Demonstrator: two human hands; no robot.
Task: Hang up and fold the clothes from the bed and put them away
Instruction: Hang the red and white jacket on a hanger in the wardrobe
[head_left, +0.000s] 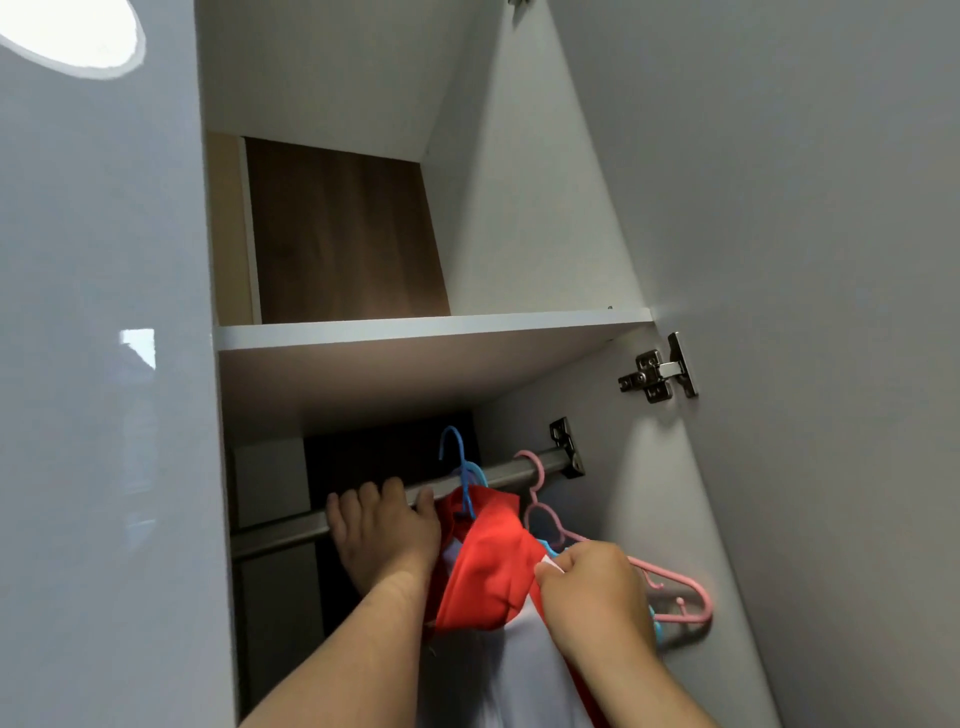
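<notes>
Wardrobe interior, hanging step in progress. The red-and-white garment (488, 577) is already on the blue hanger (462, 460) and hangs just below the rail (291, 530), between the two hands. The hanger's hook stands above the rail and does not look seated, so this piece appears close to hung but not yet released.

The left hand (382, 530) has its fingers curled over the rail, just beside the garment's red collar. The right hand (592, 592), below the rail, pinches the garment's shoulder edge between thumb and bent fingers. A bare pink hanger (540, 470) is hooked on the rail near its bracket end.

The garment has a bunched red upper part over a smooth white body. The bed and any remaining clothes are out of view, so what is left cannot be told.
</notes>
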